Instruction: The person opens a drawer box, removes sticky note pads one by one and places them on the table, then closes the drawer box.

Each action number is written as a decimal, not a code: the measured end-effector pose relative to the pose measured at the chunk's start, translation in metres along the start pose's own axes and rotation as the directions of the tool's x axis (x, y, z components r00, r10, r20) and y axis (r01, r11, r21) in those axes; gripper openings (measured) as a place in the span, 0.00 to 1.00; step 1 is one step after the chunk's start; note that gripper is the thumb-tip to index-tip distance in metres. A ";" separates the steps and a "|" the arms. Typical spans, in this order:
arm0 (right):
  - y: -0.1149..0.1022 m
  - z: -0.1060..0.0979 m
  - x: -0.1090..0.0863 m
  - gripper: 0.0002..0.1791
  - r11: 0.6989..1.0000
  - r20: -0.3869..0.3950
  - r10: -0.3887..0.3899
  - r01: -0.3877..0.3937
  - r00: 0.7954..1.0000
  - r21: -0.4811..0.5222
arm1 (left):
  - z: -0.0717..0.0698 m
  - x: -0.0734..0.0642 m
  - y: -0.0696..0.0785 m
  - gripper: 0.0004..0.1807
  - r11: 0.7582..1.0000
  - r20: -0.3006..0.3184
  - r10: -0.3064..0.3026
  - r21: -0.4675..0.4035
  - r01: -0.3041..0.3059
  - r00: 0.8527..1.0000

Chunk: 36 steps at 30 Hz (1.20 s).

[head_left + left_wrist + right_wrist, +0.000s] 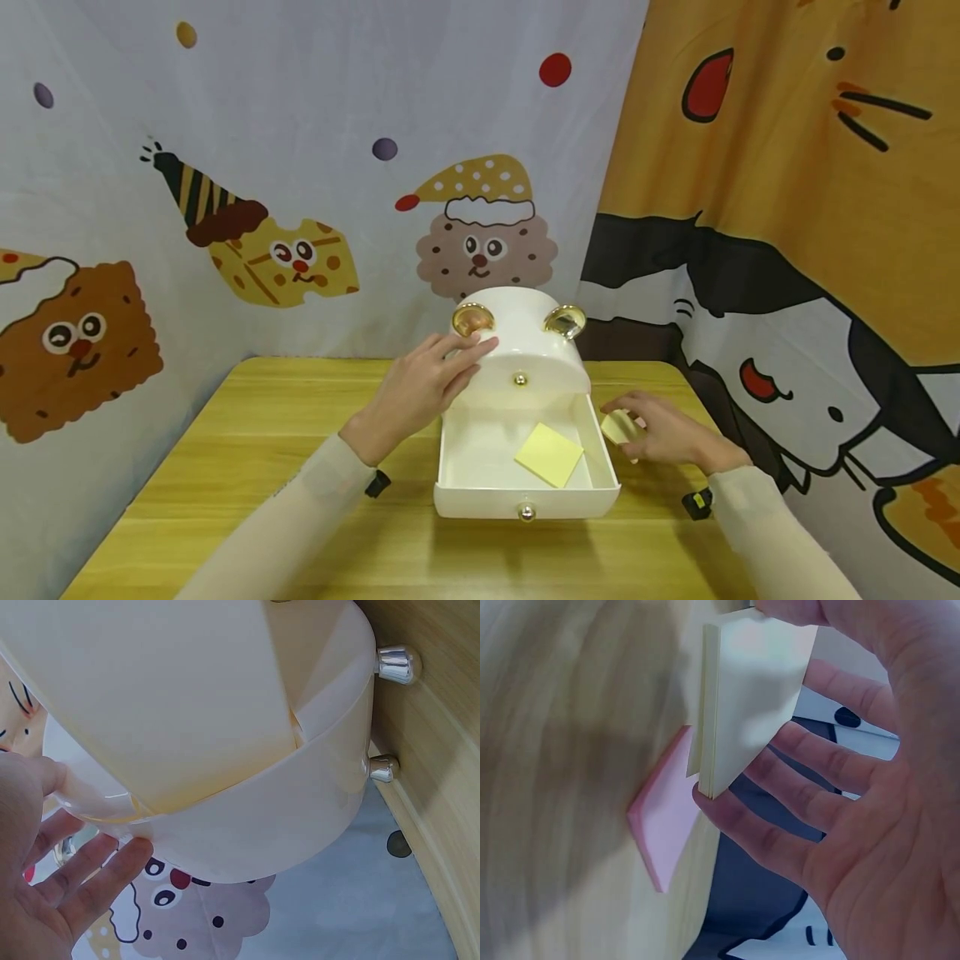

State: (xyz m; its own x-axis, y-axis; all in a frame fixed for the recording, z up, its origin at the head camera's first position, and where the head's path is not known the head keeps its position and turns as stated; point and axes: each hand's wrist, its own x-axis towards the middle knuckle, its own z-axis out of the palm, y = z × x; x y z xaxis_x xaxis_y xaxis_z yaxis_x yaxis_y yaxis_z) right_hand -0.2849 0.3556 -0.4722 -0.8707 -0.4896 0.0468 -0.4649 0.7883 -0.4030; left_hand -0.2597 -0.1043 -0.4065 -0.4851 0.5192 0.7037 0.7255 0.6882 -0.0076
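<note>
White box (525, 325), set near the back edge of the table (277, 408), touched by the loosely extended left hand (426, 382), nothing gripped; drawer (480, 502) extended, yellow pad (551, 455) laid toward its right front corner. Pale pad (761, 697) pinched by the right hand (663, 429), fingers partly bent, near the table's right edge; pink pad (667, 814) laid nearby.

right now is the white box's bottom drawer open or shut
Open: the bottom drawer stands out from the white box, a yellow pad visible inside.
</note>
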 end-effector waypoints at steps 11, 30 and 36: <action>0.009 0.012 0.001 0.34 1.000 0.027 -0.002 0.002 1.000 0.027 | -0.002 0.000 -0.001 0.30 1.000 0.005 0.000 0.001 0.000 1.000; 0.003 0.024 -0.003 0.31 0.998 0.064 0.020 -0.016 0.998 -0.055 | -0.003 0.000 -0.001 0.29 1.000 0.041 -0.013 0.004 0.013 0.999; 0.002 0.028 -0.007 0.31 0.995 0.030 0.003 0.000 1.000 -0.098 | -0.003 0.001 -0.001 0.29 1.000 0.019 0.003 -0.001 -0.003 1.000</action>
State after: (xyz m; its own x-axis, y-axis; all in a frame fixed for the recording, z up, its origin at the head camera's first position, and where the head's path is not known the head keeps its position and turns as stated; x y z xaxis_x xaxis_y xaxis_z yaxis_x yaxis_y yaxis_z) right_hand -0.2752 0.3503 -0.4995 -0.8671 -0.4979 0.0181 -0.4781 0.8212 -0.3116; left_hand -0.2593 -0.1059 -0.4040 -0.4925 0.5305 0.6899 0.7272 0.6864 -0.0087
